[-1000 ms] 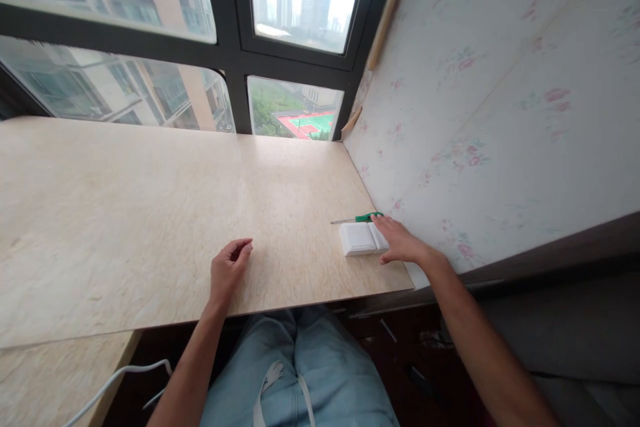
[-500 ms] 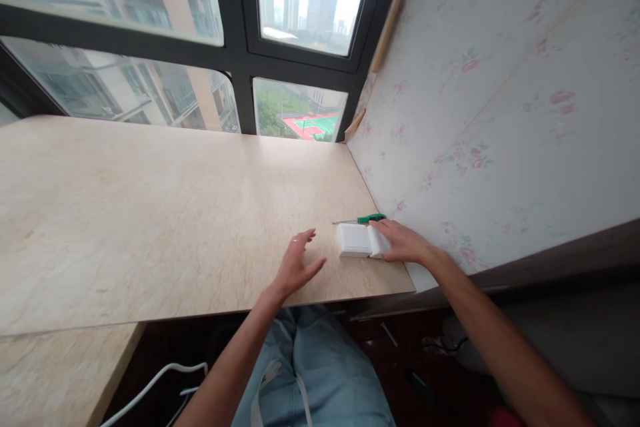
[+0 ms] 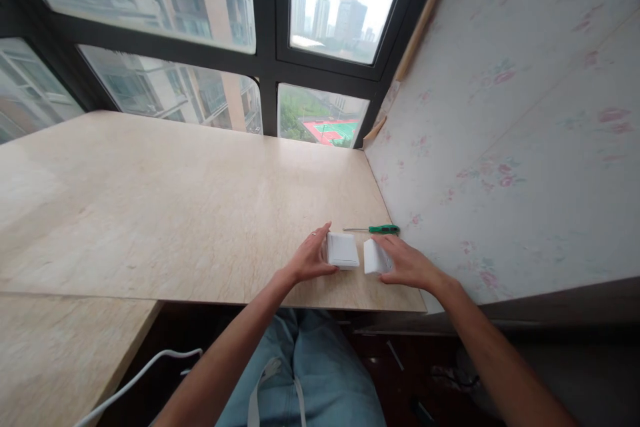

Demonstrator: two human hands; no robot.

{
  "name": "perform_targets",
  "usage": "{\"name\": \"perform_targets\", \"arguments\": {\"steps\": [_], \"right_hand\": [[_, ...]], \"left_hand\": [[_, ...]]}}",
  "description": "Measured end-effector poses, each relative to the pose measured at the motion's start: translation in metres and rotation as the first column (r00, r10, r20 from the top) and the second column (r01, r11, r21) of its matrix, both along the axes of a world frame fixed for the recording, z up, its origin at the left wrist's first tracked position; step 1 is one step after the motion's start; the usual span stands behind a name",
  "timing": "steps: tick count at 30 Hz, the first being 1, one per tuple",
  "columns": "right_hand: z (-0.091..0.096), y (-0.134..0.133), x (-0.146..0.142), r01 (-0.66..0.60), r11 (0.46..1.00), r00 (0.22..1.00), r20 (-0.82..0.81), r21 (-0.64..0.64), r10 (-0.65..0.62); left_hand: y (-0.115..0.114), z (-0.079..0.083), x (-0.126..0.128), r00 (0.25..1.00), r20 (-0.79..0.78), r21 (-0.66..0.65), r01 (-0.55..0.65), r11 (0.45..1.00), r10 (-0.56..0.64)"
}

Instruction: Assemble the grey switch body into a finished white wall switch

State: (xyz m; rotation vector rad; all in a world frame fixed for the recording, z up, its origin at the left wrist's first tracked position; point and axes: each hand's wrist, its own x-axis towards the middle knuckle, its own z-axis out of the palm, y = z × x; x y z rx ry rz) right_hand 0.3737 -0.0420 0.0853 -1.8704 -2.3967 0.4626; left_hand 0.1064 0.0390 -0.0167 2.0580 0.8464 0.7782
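Two white square plastic pieces, which look like wall switch or socket units, are on the stone-patterned ledge (image 3: 200, 213) with a small gap between them. My left hand (image 3: 311, 257) is closed round the left edge of the left white switch unit (image 3: 343, 251), thumb at the near side and fingers at the far side. On the right, my right hand (image 3: 406, 261) grips the right white switch unit (image 3: 372, 257), which stands tilted. Just beyond both pieces lies a screwdriver (image 3: 384, 229) with a green handle, its thin shaft pointing left.
A wall with floral paper (image 3: 500, 147) rises close on the right. Dark-framed windows (image 3: 270, 60) stand behind the ledge. A white cable (image 3: 145, 373) hangs below at the lower left, near a lower ledge section (image 3: 65, 347).
My left hand has moved right and taken hold of the left white unit. The two units, touching before, are now apart. The view has shifted to the left.
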Motion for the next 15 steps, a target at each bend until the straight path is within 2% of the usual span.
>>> {"name": "perform_targets", "arguments": {"steps": [2,5,8,11,15], "right_hand": [[-0.001,0.009,-0.019,-0.048,0.999,0.998,-0.026,0.006,0.049],[-0.002,0.026,-0.057,-0.144,0.99,0.987,-0.069,0.008,0.144],[-0.004,0.044,-0.099,-0.223,0.975,0.972,-0.079,0.005,0.223],[-0.006,0.061,-0.137,-0.294,0.956,0.954,-0.066,-0.011,0.293],[-0.008,0.079,-0.172,-0.349,0.937,0.937,-0.041,-0.02,0.348]], "left_hand": [[-0.007,0.001,-0.035,0.998,0.015,-0.011,-0.061,0.998,0.061],[-0.016,0.005,-0.087,0.975,0.134,-0.058,-0.169,0.984,0.176],[-0.021,0.009,-0.131,0.95,0.136,-0.08,-0.272,0.959,0.28],[-0.022,0.011,-0.163,0.923,0.112,-0.092,-0.358,0.929,0.367],[-0.021,0.005,-0.188,0.898,0.133,-0.145,-0.402,0.904,0.42]]}}
